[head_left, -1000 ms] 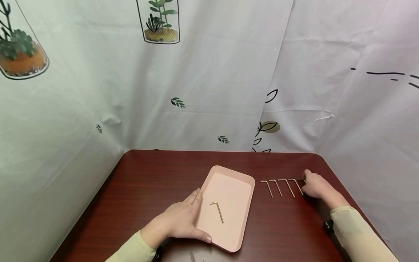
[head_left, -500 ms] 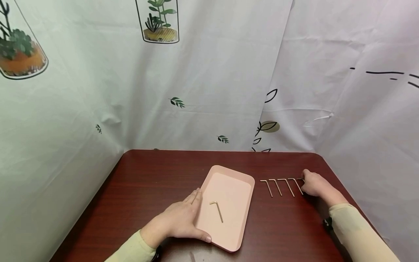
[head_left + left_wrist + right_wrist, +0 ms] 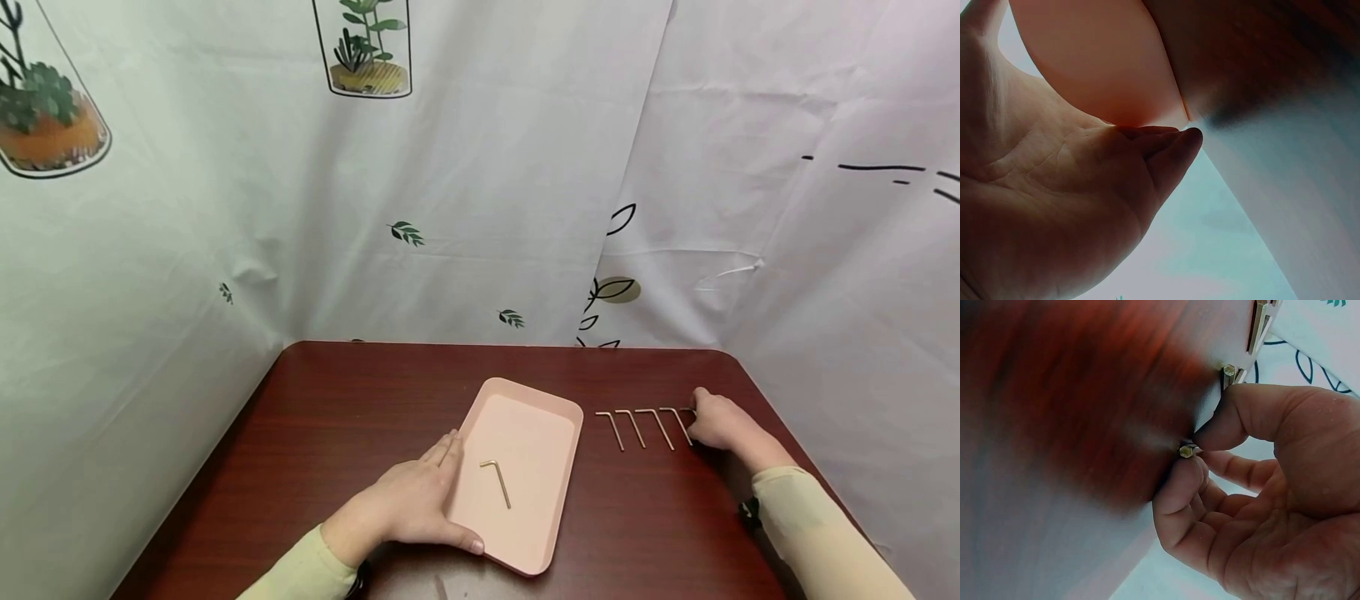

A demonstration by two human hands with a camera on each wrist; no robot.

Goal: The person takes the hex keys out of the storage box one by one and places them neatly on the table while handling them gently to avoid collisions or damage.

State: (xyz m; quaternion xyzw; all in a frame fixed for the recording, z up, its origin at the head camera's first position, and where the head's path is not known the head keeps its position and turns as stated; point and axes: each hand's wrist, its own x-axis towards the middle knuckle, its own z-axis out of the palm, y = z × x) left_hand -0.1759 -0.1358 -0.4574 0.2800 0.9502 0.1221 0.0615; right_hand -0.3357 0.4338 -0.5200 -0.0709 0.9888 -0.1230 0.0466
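My left hand point(image 3: 408, 504) lies with straight fingers along the left wall of a pink tray point(image 3: 558, 500), its thumb at the near corner. In the left wrist view the palm point(image 3: 1054, 187) faces the tray's side point(image 3: 1104, 62). One L-shaped hex key point(image 3: 501, 485) lies inside the tray. To the tray's right, several more hex keys point(image 3: 660, 428) lie in a row on the table. At the row's right end my right hand point(image 3: 723, 425) pinches another hex key; its hexagonal end point(image 3: 1186, 451) shows between thumb and forefinger in the right wrist view. Most of that key is hidden.
The dark red wooden table point(image 3: 337, 400) has rounded far corners. White printed cloth point(image 3: 480, 167) hangs behind it and along both sides. The right forearm point(image 3: 817, 517) reaches over the table's right edge.
Almost nothing differs. The right hand stays at the last hex key of the row with only a very slight shift left, and the left hand keeps its place against the tray.
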